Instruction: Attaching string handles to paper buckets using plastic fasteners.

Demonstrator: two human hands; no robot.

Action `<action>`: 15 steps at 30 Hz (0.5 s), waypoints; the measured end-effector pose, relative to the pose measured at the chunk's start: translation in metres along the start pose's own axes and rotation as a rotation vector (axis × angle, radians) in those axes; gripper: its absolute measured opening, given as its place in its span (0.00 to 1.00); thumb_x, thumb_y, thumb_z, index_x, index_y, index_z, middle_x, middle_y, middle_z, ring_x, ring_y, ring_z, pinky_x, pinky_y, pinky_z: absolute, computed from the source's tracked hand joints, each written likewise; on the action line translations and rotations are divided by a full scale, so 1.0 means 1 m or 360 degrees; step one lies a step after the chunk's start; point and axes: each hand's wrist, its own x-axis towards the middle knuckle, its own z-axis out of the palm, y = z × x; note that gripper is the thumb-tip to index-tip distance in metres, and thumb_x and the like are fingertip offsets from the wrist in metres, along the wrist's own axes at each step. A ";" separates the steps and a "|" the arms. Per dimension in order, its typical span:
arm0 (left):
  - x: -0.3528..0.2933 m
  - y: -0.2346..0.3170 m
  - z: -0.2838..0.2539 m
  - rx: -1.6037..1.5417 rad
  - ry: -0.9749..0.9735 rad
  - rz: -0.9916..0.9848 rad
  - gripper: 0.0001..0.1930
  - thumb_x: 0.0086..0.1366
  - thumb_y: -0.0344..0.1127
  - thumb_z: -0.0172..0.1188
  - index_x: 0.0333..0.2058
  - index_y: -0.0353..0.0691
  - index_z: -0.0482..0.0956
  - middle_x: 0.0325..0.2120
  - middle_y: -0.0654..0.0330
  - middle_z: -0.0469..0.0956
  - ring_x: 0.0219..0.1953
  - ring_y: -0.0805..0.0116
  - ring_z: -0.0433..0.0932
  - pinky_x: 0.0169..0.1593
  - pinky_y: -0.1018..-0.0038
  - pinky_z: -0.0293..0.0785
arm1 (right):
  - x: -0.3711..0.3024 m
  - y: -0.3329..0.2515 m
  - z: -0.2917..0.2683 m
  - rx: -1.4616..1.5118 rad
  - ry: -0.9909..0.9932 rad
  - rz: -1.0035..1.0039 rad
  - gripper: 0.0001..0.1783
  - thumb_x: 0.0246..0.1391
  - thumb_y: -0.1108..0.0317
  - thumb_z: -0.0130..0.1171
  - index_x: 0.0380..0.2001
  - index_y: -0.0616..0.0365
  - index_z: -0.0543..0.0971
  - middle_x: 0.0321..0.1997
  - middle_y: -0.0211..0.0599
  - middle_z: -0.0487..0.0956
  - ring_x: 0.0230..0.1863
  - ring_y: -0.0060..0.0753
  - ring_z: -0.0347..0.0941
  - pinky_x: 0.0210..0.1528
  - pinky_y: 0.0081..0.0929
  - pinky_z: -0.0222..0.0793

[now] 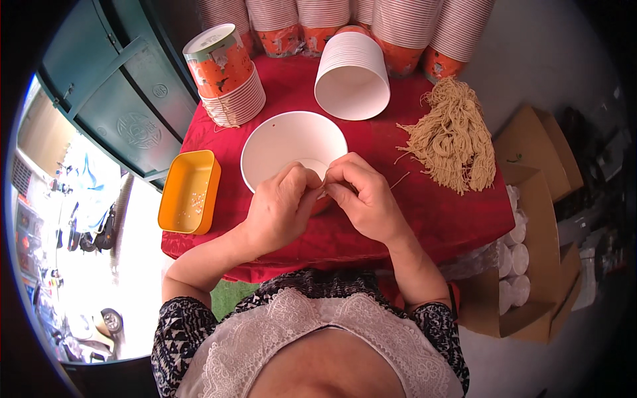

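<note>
My left hand (282,207) and my right hand (365,199) meet at the near rim of a white-lined paper bucket (265,149). Both sets of fingers are pinched together, nearly touching; what they grip is too small to make out. The bucket stands upright with its mouth facing up, and a bit of its orange outside shows below my fingers. A thin strand of string (401,180) pokes out beside my right hand. Farther right lies a loose bundle of tan string (454,136).
A red cloth (285,83) covers the table. On the left are a yellow tray (189,192) with small white bits and an upside-down bucket stack (222,73). Another bucket stack (352,73) lies on its side; tall stacks (408,26) line the back. Cardboard boxes (537,245) stand right.
</note>
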 end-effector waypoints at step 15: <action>0.011 0.005 -0.008 -0.0177 0.0060 -0.0402 0.03 0.58 0.22 0.57 0.29 0.32 0.72 0.22 0.46 0.77 0.27 0.45 0.79 0.31 0.60 0.73 | -0.031 0.011 0.025 -0.0899 0.0452 -0.0719 0.06 0.50 0.82 0.59 0.33 0.66 0.75 0.43 0.43 0.72 0.32 0.37 0.77 0.28 0.29 0.76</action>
